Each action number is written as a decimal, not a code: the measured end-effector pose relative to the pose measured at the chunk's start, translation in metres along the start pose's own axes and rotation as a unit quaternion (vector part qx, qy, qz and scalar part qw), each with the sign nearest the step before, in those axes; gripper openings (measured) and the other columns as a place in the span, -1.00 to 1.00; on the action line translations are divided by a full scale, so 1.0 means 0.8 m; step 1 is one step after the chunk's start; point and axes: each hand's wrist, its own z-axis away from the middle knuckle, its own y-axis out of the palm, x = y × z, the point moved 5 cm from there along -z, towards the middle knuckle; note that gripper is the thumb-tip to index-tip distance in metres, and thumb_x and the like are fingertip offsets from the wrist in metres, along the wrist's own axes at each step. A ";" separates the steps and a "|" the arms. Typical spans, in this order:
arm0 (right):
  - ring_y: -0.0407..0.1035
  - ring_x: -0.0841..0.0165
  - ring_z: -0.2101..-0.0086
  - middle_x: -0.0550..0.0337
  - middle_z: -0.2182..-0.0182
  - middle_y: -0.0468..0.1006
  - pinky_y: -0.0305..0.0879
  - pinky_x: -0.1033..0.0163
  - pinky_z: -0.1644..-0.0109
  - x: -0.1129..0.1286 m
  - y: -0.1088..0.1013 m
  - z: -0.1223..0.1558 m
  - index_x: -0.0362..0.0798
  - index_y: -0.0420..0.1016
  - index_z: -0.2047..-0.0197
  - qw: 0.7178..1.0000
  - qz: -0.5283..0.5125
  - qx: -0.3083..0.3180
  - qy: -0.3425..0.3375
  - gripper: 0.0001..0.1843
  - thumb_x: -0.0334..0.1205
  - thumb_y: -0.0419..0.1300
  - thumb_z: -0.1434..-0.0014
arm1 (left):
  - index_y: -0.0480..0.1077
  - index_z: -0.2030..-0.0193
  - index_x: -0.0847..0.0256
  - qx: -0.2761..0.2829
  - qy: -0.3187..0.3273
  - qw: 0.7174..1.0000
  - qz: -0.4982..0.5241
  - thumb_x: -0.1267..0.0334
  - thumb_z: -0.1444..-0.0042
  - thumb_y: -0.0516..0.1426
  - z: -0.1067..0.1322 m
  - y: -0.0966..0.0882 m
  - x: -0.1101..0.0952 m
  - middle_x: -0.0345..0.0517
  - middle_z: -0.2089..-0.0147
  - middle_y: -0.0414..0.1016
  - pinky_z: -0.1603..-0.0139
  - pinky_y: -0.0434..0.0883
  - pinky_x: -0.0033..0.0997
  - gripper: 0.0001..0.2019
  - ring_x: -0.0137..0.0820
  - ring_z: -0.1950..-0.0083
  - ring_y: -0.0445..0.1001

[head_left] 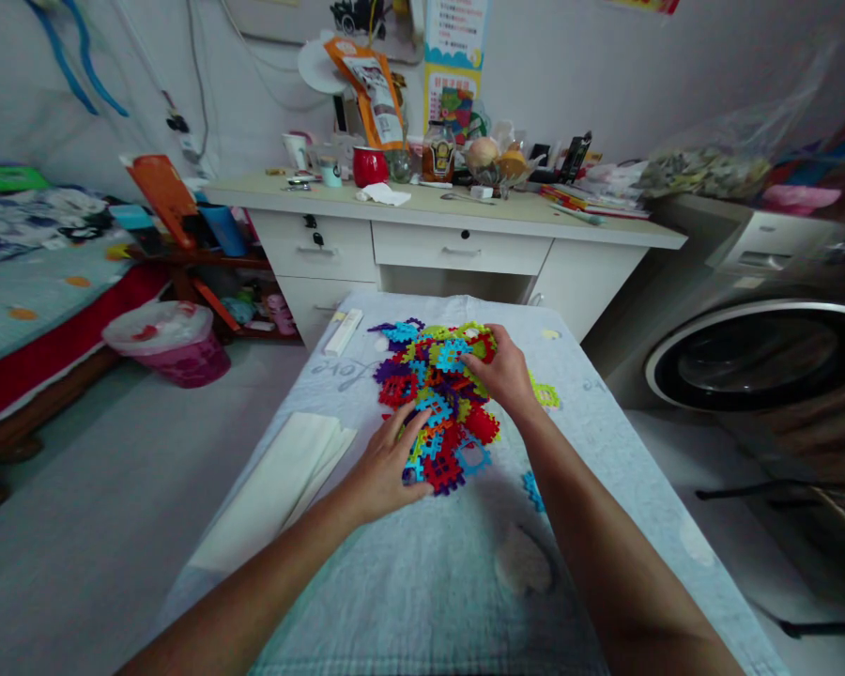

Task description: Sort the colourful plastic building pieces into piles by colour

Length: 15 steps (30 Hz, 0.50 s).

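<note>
A loose heap of interlocking plastic building pieces (440, 394) in red, blue, purple, yellow-green and orange lies on the cloth-covered table before me. My left hand (387, 460) is at the heap's near left side, fingers apart and curved over blue and red pieces. At the far right side, my right hand (507, 371) has its thumb by a light-blue piece (453, 355) and its index finger stretched toward the back, with red and green pieces between them. A yellow-green piece (545, 395) lies right of that wrist. Beside my right forearm is a partly hidden blue piece (532, 490).
Folded white cloth or paper (274, 488) lies along the table's left side, with a white narrow box (344, 331) farther back. Behind stands a white desk (457, 225) crowded with jars and packets. A washing machine (760, 319) stands right, a pink bin (176, 347) left.
</note>
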 end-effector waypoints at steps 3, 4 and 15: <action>0.44 0.10 0.06 -0.02 0.02 0.53 0.33 0.01 -0.04 0.021 0.020 -0.011 -0.01 0.29 -0.20 0.998 0.061 0.016 -0.018 -0.40 -0.08 0.28 -0.11 | -0.21 -0.49 -0.02 -0.066 0.004 0.998 -0.014 0.08 0.23 0.42 -0.015 -0.001 0.002 0.14 -0.51 -0.23 -0.41 0.11 0.15 0.21 0.10 -0.49 -0.07; 0.44 0.07 0.04 -0.06 0.01 0.52 0.33 0.00 -0.05 0.027 0.028 -0.013 -0.02 0.29 -0.21 0.997 0.075 0.024 -0.022 -0.39 -0.08 0.28 -0.13 | -0.22 -0.49 -0.01 -0.086 0.005 0.996 -0.020 0.04 0.28 0.44 -0.019 -0.002 0.003 0.17 -0.51 -0.24 -0.40 0.11 0.19 0.26 0.13 -0.48 -0.07; 0.45 0.25 0.11 0.03 0.10 0.56 0.36 0.09 -0.08 0.004 0.012 -0.012 -0.04 0.51 0.05 0.992 -0.057 -0.020 -0.115 -0.71 -0.19 0.04 -0.27 | -0.12 -0.46 0.08 -0.177 -0.040 0.982 -0.050 -0.25 0.22 0.34 -0.031 -0.006 0.026 0.28 -0.50 -0.25 -0.38 0.03 0.25 0.17 0.19 -0.48 -0.11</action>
